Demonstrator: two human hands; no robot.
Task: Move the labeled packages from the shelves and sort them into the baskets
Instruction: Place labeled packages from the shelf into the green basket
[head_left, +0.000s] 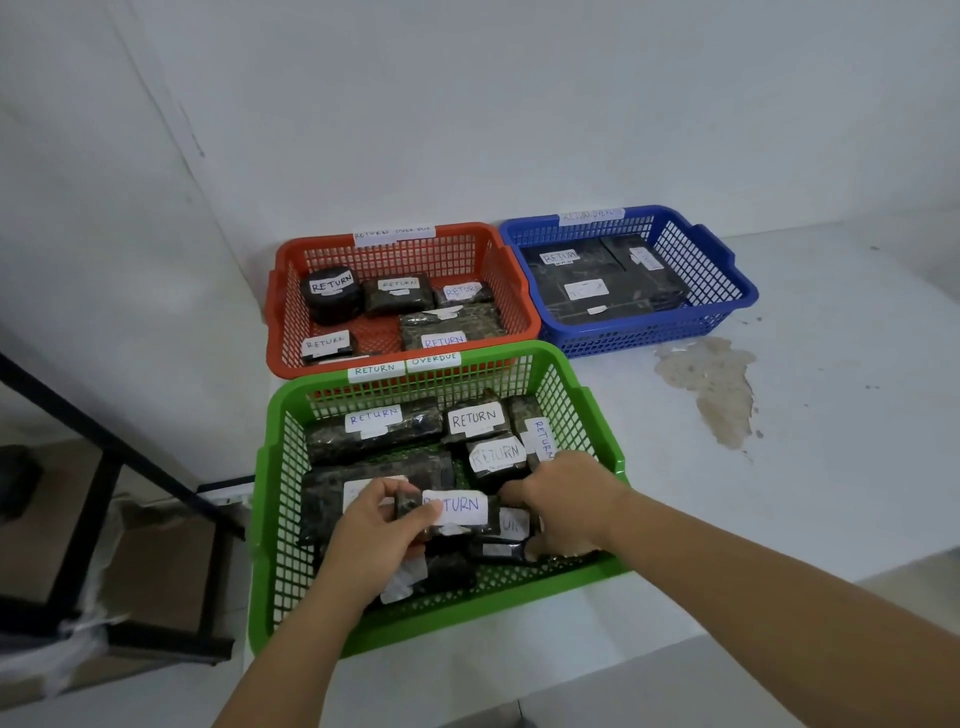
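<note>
Three plastic baskets stand on a white surface: a green basket (597, 415) nearest me, an orange basket (280, 291) behind it, a blue basket (727, 280) at the back right. All hold dark wrapped packages with white RETURN labels. Both my hands are inside the green basket. My left hand (376, 525) pinches the left end of a dark package (457, 512) with a RETURN label. My right hand (566, 499) curls over that package's right end, its fingertips hidden among the packages.
A black metal frame (104, 467) stands at the left with cardboard on the floor beneath it. A brown stain (711, 379) marks the white surface right of the green basket. White walls rise behind the baskets.
</note>
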